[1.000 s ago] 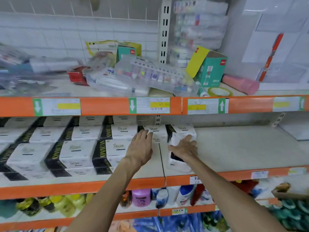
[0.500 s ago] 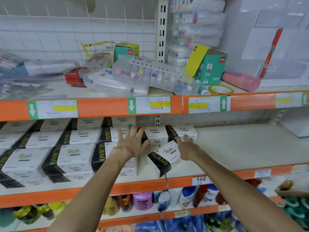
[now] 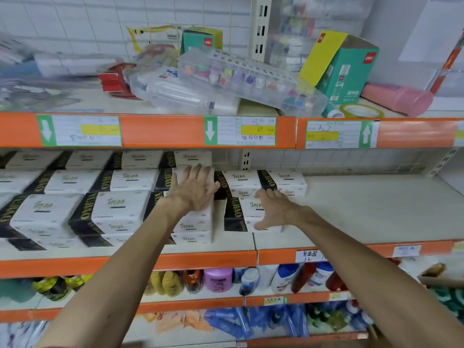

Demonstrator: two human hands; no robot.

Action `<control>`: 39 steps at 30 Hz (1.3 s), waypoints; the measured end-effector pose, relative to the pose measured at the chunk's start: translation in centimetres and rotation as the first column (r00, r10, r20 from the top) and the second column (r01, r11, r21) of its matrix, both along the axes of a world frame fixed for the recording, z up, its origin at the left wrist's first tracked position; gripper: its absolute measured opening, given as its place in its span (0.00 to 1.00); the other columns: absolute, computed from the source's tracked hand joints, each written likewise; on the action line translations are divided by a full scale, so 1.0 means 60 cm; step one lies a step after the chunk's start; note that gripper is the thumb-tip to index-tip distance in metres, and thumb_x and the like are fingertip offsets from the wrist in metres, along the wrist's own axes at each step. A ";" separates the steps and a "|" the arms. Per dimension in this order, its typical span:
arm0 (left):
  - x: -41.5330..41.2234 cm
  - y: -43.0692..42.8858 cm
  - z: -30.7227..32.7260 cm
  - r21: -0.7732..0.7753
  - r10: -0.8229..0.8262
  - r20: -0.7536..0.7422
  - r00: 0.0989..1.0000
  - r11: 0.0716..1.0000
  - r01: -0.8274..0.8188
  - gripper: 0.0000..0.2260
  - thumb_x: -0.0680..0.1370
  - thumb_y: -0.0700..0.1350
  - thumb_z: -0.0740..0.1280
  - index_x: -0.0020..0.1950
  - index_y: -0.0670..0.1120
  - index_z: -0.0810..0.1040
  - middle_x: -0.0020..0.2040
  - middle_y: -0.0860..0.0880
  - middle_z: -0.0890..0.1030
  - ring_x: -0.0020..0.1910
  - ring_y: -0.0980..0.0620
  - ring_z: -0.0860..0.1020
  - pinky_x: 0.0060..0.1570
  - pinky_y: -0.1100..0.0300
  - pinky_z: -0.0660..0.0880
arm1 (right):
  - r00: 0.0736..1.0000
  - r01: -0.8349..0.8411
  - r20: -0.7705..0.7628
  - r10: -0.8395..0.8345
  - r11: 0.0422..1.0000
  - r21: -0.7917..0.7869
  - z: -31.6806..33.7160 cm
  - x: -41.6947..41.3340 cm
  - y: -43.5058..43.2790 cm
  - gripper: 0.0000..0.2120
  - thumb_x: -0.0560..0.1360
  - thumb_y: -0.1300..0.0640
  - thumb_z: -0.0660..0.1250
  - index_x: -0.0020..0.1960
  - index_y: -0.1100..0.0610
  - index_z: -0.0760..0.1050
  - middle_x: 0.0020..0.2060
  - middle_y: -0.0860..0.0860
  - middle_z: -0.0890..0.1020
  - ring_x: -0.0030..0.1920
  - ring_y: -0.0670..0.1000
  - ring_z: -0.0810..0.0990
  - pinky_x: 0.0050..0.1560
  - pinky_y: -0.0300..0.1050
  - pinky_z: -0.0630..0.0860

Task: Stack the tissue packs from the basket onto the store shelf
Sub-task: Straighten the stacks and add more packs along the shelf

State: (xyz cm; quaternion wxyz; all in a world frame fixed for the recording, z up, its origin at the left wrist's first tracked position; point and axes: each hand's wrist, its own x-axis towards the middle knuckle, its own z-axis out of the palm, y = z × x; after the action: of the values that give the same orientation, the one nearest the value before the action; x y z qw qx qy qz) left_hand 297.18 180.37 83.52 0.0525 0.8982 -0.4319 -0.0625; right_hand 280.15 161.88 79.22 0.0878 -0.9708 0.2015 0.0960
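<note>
Pressing flat on the stacked white plastic-wrapped tissue packs with black ends (image 3: 113,212) with a wide-open left hand (image 3: 193,189), fingers spread. Touching one more white and black tissue pack (image 3: 247,216) just right of the stack with a wide-open right hand (image 3: 273,209), thumb out. All on the cream middle shelf with an orange edge (image 3: 364,212)
</note>
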 end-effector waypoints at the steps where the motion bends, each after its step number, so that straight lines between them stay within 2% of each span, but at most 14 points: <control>1: 0.003 0.001 0.000 -0.010 0.002 0.001 1.000 1.000 -0.002 0.28 0.81 0.61 0.46 0.78 0.53 0.47 0.80 0.50 0.48 0.78 0.47 0.45 0.75 0.38 0.44 | 0.999 -0.001 0.043 -0.001 0.999 0.038 0.007 0.002 -0.002 0.43 0.65 0.41 0.73 0.71 0.54 0.57 0.63 0.54 0.66 0.64 0.55 0.64 0.62 0.50 0.67; 3: 0.006 0.004 0.000 -0.021 0.015 -0.009 1.000 1.000 -0.015 0.27 0.81 0.60 0.47 0.78 0.53 0.48 0.80 0.49 0.49 0.78 0.47 0.45 0.75 0.39 0.43 | 0.992 -0.013 0.127 0.003 0.997 0.078 0.024 0.005 -0.011 0.41 0.65 0.43 0.74 0.70 0.54 0.58 0.63 0.53 0.66 0.64 0.53 0.64 0.59 0.49 0.68; 5: 0.009 0.006 -0.002 -0.029 0.036 -0.024 0.999 0.999 -0.036 0.27 0.81 0.59 0.47 0.78 0.53 0.49 0.80 0.50 0.49 0.78 0.47 0.45 0.75 0.40 0.44 | 0.979 -0.028 0.203 0.017 0.998 0.051 0.043 0.010 -0.024 0.41 0.65 0.43 0.74 0.70 0.55 0.59 0.63 0.53 0.66 0.64 0.53 0.64 0.60 0.49 0.69; 9: 0.015 0.014 -0.009 -0.053 0.075 -0.050 0.996 0.996 -0.077 0.27 0.81 0.60 0.46 0.78 0.52 0.50 0.80 0.49 0.50 0.78 0.47 0.45 0.76 0.42 0.44 | 0.958 0.020 0.287 -0.024 1.000 0.015 0.059 0.036 -0.046 0.41 0.63 0.43 0.75 0.68 0.53 0.59 0.61 0.53 0.67 0.60 0.54 0.65 0.59 0.54 0.71; 15: 0.020 0.020 -0.006 -0.074 0.092 -0.039 0.995 0.993 -0.094 0.25 0.82 0.57 0.48 0.77 0.51 0.54 0.79 0.48 0.53 0.78 0.47 0.48 0.76 0.43 0.47 | 0.954 0.026 0.296 -0.041 0.998 0.053 0.046 0.087 -0.062 0.38 0.64 0.42 0.74 0.67 0.52 0.61 0.61 0.53 0.67 0.61 0.55 0.65 0.57 0.52 0.70; 18: 0.025 0.021 -0.005 -0.090 0.090 -0.028 0.996 0.992 -0.092 0.26 0.81 0.58 0.49 0.78 0.51 0.54 0.79 0.48 0.54 0.78 0.46 0.50 0.75 0.43 0.49 | 0.964 0.054 0.261 -0.060 0.998 0.032 0.039 0.104 -0.063 0.35 0.69 0.45 0.73 0.70 0.53 0.63 0.64 0.54 0.68 0.67 0.58 0.62 0.59 0.56 0.70; 21: 0.022 0.019 -0.003 -0.110 0.043 0.007 0.999 0.993 -0.042 0.25 0.81 0.57 0.51 0.77 0.51 0.56 0.78 0.47 0.56 0.77 0.45 0.51 0.75 0.42 0.50 | 0.971 0.090 0.232 -0.052 0.983 -0.158 0.032 0.116 -0.049 0.31 0.73 0.49 0.71 0.72 0.52 0.64 0.69 0.55 0.66 0.70 0.61 0.60 0.62 0.60 0.70; 23: 0.018 0.013 -0.002 -0.115 0.042 0.009 0.999 0.993 -0.041 0.25 0.81 0.57 0.51 0.77 0.51 0.56 0.78 0.47 0.56 0.77 0.44 0.51 0.75 0.42 0.49 | 0.962 0.141 0.268 -0.057 0.941 -0.307 0.023 0.121 -0.029 0.27 0.75 0.51 0.69 0.72 0.51 0.65 0.68 0.57 0.67 0.68 0.62 0.64 0.58 0.59 0.72; 25: 0.015 0.007 -0.001 -0.110 0.054 -0.005 0.999 0.992 -0.054 0.25 0.81 0.56 0.51 0.77 0.51 0.55 0.79 0.47 0.55 0.77 0.44 0.50 0.75 0.43 0.48 | 0.946 0.182 0.317 -0.065 0.916 -0.357 0.012 0.125 -0.008 0.24 0.76 0.53 0.69 0.70 0.51 0.67 0.64 0.57 0.72 0.62 0.61 0.70 0.54 0.56 0.74; 29: 0.012 -0.001 0.002 -0.084 0.051 0.008 0.999 0.995 -0.050 0.25 0.82 0.57 0.51 0.78 0.51 0.54 0.79 0.47 0.53 0.78 0.43 0.49 0.76 0.42 0.47 | 0.922 0.223 0.375 -0.095 0.923 -0.314 0.003 0.127 0.006 0.24 0.75 0.55 0.70 0.69 0.51 0.69 0.61 0.56 0.77 0.58 0.61 0.74 0.55 0.57 0.76; 34: 0.010 -0.005 0.001 -0.076 0.043 0.007 0.999 0.996 -0.043 0.26 0.81 0.57 0.52 0.78 0.50 0.54 0.79 0.47 0.53 0.78 0.44 0.48 0.76 0.42 0.46 | 0.921 0.230 0.375 -0.105 0.924 -0.306 0.010 0.129 0.010 0.22 0.77 0.56 0.67 0.70 0.52 0.69 0.61 0.56 0.76 0.58 0.60 0.74 0.52 0.53 0.75; 39: 0.003 -0.001 0.001 -0.062 0.047 0.015 0.999 0.997 -0.046 0.26 0.81 0.56 0.51 0.78 0.50 0.53 0.79 0.48 0.52 0.78 0.45 0.46 0.76 0.42 0.45 | 0.917 0.265 0.373 -0.143 0.916 -0.300 0.010 0.138 0.013 0.25 0.75 0.58 0.69 0.70 0.52 0.67 0.60 0.55 0.74 0.58 0.59 0.72 0.46 0.52 0.76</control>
State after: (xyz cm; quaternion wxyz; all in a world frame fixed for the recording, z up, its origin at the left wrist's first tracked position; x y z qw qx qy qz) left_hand 297.35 180.28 83.59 0.0781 0.9065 -0.4129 -0.0403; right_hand 288.40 162.63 79.79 -0.0401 -0.9458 0.2985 -0.1216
